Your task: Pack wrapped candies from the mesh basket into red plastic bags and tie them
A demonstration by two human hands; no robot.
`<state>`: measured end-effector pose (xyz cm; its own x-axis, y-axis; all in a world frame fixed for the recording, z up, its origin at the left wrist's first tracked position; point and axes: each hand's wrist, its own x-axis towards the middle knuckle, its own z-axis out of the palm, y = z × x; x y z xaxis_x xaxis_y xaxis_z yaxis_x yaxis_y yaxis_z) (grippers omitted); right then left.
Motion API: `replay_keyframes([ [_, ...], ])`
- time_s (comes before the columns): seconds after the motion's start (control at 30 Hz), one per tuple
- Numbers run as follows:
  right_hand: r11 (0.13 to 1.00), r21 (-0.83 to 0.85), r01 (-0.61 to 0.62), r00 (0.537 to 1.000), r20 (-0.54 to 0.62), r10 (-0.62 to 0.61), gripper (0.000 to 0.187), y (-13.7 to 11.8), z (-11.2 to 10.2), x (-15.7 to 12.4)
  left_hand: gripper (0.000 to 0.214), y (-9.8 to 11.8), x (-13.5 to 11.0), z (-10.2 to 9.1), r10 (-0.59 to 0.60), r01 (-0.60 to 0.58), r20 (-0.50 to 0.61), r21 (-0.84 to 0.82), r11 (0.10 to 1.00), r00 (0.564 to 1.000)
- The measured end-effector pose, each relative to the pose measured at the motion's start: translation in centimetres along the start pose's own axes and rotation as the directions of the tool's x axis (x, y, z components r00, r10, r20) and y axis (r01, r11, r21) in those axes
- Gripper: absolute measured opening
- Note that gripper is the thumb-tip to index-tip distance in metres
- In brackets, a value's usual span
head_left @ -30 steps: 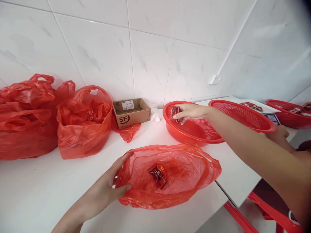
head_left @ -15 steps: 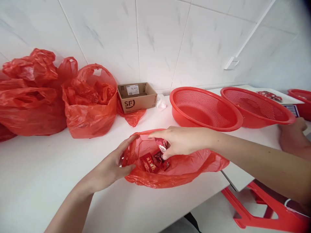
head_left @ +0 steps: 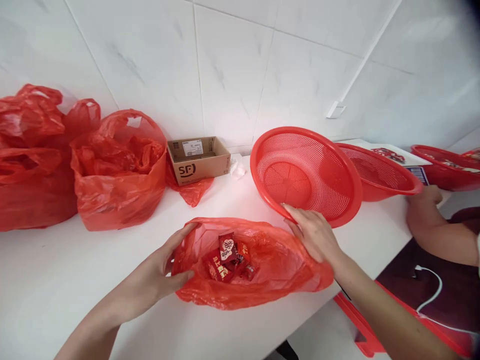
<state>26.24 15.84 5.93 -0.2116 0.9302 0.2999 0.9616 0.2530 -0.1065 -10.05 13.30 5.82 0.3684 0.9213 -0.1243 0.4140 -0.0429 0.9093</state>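
A red plastic bag [head_left: 262, 295] lies on the table with its mouth spread wide. Inside are several small red packets [head_left: 227, 247], some with printed lettering. My left hand [head_left: 165, 270] grips the bag's left edge, fingers outside and thumb at the front rim. Over at the bag's right end, my right hand [head_left: 315, 232] has its fingers hooked over the near rim of a red perforated plastic basket [head_left: 288, 180]. That basket is tilted, its inside facing me, and no items show in it. The right palm is close to the bag's right edge; whether it touches cannot be told.
Full red bags [head_left: 120, 200] and a small cardboard box [head_left: 204, 167] stand along the wall at left. A crumpled tissue [head_left: 237, 169] lies beside the box. More red baskets [head_left: 390, 175] and another person's arm [head_left: 431, 220] are at right, above a red stool [head_left: 360, 325].
My right hand has left the packets inside the bag and moved right to the basket's rim. The basket has tipped toward me. My left hand stays on the bag.
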Motion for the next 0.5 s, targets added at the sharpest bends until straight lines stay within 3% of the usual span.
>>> replay_keyframes([
  [0.1,0.998,-0.036,0.061,0.998,-0.014,-0.061,0.049,-0.9,1.3,-2.2,0.076,-0.1,0.2,0.1,-0.051,0.059,0.086,-0.086,0.995,0.995],
  [0.23,0.996,-0.053,0.071,0.998,0.004,-0.071,0.057,-1.8,0.7,-2.5,0.077,-0.4,0.4,0.3,-0.079,0.088,0.084,-0.107,0.990,0.993],
  [0.37,0.999,-0.040,0.030,0.997,0.075,-0.027,0.048,-2.0,-0.7,-1.0,0.076,-0.6,0.6,0.3,-0.070,0.074,0.066,-0.056,0.996,0.995],
  [0.5,0.996,-0.006,-0.093,0.987,0.135,0.093,0.041,-1.0,-2.5,2.3,0.077,-0.1,0.5,0.2,-0.045,0.043,0.034,0.050,0.998,0.998],
])
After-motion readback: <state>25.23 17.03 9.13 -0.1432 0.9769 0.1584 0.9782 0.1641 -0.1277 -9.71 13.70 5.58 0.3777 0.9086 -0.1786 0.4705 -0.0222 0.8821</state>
